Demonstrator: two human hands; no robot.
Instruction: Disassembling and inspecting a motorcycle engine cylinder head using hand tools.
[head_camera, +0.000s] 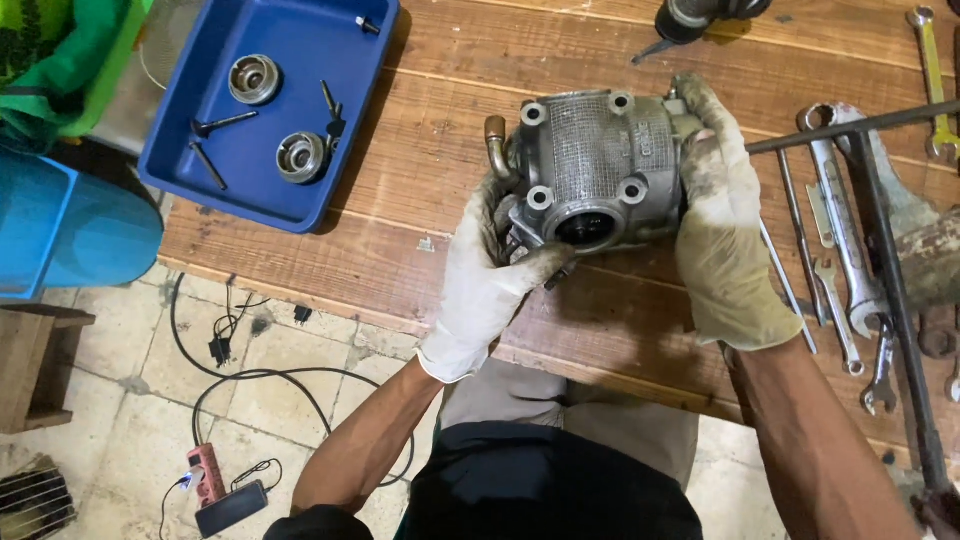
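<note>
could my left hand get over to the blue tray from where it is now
Probably yes. The blue tray lies on the same bench, on the left hand's side, with bare wood between them. But that hand grips the engine part, which the right hand also holds, so it must let go first.

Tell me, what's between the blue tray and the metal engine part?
Only bare wooden table lies between the blue tray and the engine part, shown in the head view.

blue tray (300, 195), wrenches (845, 270), wooden table (440, 150)
</note>
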